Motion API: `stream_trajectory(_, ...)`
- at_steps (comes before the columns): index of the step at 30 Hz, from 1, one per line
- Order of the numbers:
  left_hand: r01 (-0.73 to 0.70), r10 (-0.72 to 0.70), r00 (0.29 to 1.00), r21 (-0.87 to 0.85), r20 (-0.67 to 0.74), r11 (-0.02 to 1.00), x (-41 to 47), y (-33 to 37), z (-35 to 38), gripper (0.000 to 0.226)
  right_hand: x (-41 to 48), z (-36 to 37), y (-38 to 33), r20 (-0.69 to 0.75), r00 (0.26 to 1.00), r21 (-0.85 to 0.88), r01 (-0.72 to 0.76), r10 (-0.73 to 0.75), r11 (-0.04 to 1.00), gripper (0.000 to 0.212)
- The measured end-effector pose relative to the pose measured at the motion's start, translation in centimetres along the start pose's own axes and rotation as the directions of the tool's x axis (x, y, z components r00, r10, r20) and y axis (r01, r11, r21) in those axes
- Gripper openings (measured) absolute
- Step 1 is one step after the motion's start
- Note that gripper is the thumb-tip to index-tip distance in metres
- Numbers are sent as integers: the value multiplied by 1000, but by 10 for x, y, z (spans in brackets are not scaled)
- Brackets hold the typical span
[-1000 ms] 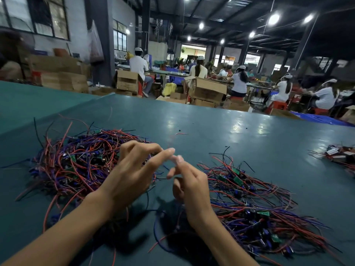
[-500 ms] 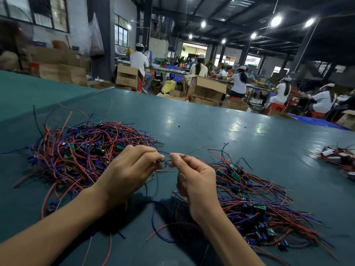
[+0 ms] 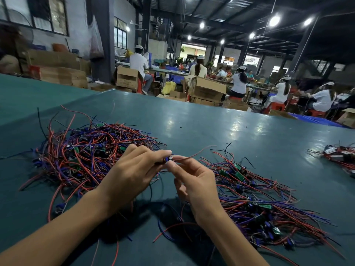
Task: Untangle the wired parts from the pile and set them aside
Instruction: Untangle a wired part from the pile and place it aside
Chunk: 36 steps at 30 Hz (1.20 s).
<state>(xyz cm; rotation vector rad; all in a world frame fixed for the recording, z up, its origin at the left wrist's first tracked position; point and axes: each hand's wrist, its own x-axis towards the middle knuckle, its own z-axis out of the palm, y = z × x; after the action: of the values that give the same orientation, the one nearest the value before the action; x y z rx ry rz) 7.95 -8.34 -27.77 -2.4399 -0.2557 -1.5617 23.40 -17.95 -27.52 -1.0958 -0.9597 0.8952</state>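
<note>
A second back the fingers were stretched out, only their tips meeting. Now the left hand [image 3: 132,175] and right hand [image 3: 194,181] both pinch one small blue wired part [image 3: 168,158], held just right of the tangled pile [image 3: 86,154]. Its red lead [image 3: 194,154] trails farther right, over the sorted heap [image 3: 259,198].

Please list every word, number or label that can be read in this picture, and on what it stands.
No text can be read.
Cardboard boxes: no legible print.
Green circuit boards: too small.
White labels on the far-right pile: blurred.
Held wired part: too small.
</note>
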Motion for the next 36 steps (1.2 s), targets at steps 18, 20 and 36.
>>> stream_trajectory(18, 346, -331, 936, 148, -118, 926, 1, 4, -3, 34, 6, -16, -30, -183, 983, 350, 84, -20, 933, 7)
stream_trajectory(20, 221, -198, 971, 195, -135, 956, 5, 15, -6, 26, 8, -14, -30, -155, 987, 432, 107, -43, 896, 8)
stream_trajectory(36, 689, -614, 707, -537, 351, 486, 12, 37, 6, 33, 0, -3, -27, 146, 978, 523, -206, 151, 827, 34)
